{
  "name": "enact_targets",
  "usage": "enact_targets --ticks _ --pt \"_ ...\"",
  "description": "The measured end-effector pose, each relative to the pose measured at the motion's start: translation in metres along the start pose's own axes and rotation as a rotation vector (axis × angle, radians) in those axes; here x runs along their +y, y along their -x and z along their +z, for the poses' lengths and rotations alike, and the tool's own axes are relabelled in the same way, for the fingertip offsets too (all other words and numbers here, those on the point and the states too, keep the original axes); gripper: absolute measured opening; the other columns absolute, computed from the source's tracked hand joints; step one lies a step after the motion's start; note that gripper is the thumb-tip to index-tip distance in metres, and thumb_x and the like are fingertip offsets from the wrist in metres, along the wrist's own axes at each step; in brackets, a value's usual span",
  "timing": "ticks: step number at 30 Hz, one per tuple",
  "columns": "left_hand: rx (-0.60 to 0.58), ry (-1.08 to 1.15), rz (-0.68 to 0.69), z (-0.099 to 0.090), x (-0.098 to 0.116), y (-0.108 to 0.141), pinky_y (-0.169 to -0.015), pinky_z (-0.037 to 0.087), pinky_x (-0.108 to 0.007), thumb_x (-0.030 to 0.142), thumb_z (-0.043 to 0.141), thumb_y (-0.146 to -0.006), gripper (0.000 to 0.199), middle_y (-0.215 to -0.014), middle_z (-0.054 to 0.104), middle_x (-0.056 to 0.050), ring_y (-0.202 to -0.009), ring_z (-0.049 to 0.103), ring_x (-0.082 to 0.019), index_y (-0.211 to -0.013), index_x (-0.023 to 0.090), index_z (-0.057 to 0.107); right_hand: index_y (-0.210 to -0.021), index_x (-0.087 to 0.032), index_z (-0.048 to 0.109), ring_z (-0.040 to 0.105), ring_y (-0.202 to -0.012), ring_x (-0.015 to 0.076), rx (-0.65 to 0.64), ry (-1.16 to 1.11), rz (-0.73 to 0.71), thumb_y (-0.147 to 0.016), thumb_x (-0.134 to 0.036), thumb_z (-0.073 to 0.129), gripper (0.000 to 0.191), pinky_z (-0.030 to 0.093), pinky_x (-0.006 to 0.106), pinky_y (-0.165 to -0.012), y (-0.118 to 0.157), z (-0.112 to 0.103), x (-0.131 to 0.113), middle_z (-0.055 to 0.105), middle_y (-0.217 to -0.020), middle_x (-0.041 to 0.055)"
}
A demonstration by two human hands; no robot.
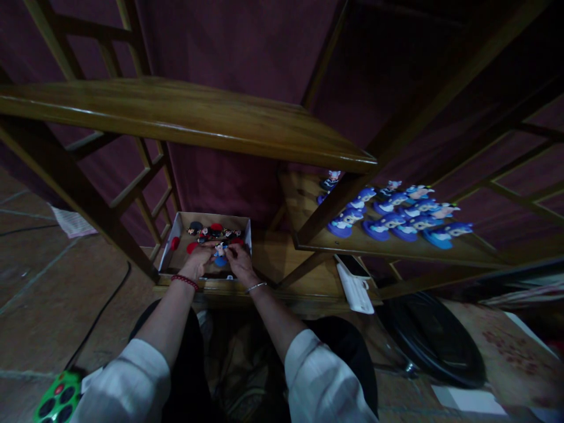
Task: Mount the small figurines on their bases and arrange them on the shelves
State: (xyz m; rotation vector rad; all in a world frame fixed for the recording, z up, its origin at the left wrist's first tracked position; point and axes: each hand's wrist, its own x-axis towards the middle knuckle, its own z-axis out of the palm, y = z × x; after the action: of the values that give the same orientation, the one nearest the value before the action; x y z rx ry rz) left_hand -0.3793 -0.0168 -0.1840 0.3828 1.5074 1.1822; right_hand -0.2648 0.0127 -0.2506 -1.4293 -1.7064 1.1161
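R hand (238,262) pinching blue-and-white figurine (220,254) inside cardboard box (173,239); L hand (198,259) resting just beside it, grip unclear; blue figurines (396,218) standing on wooden shelf (379,248).

Wooden shelving (185,114) against a maroon cloth backdrop (238,53)

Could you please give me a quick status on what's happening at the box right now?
Blue-and-white figurine inside cardboard box. Right hand on it, left hand beside it. Wooden shelf board overhead, not touching.
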Motion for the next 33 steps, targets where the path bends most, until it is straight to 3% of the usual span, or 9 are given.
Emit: enact_targets --ticks 7,16,22,27,33 --pt "-0.025 -0.001 0.04 -0.002 -0.004 -0.004 -0.05 0.042 -0.018 -0.004 0.054 -0.061 0.024 -0.056 0.061 0.0 -0.047 0.053 -0.007 -0.078 0.01 0.062 -0.096 -0.024 0.061 0.061 -0.068 0.0128 -0.051 0.007 -0.011 -0.077 -0.044 0.051 0.029 0.048 0.023 -0.064 0.002 -0.001 -0.001 0.065 -0.077 -0.0011" --pt "0.04 0.057 0.035 -0.005 -0.006 -0.009 -0.055 0.046 -0.019 -0.002 0.055 -0.063 0.018 -0.06 0.061 -0.001 -0.053 0.057 -0.008 -0.074 0.011 0.062 -0.089 -0.025 0.063 0.062 -0.07 0.0125 -0.054 0.029 0.053 -0.08 -0.036 0.05 0.019 0.048 0.022 -0.064 0.002 -0.003 -0.004 0.066 -0.077 -0.0018" --pt "0.009 0.036 0.048 -0.008 -0.008 -0.01 -0.057 0.047 -0.02 0.003 0.061 -0.062 0.013 -0.063 0.062 -0.003 -0.054 0.058 -0.009 -0.072 0.011 0.061 -0.091 -0.026 0.061 0.062 -0.067 0.011 -0.031 0.006 0.085 -0.083 -0.036 0.046 0.02 0.048 0.022 -0.063 0.0 -0.002 -0.003 0.066 -0.08 -0.0019" --pt "-0.009 -0.174 0.124 -0.009 -0.013 -0.012 -0.053 0.044 -0.019 0.007 0.059 -0.063 0.01 -0.057 0.061 -0.001 -0.053 0.056 -0.01 -0.07 0.013 0.062 -0.095 -0.025 0.06 0.062 -0.067 0.0109 -0.019 -0.038 0.091 -0.083 -0.038 0.044 0.023 0.049 0.022 -0.062 -0.003 0.002 0.002 0.065 -0.08 -0.0019" --pt "0.102 -0.718 0.265 -0.01 -0.017 -0.015 -0.061 0.043 -0.021 0.012 0.054 -0.067 0.014 -0.064 0.065 -0.002 -0.069 0.06 -0.015 -0.069 0.019 0.065 -0.09 -0.024 0.061 0.061 -0.069 0.0131 0.038 -0.043 0.085 -0.081 -0.036 0.047 0.02 0.049 0.025 -0.063 -0.004 0.003 0.005 0.064 -0.081 -0.0005"
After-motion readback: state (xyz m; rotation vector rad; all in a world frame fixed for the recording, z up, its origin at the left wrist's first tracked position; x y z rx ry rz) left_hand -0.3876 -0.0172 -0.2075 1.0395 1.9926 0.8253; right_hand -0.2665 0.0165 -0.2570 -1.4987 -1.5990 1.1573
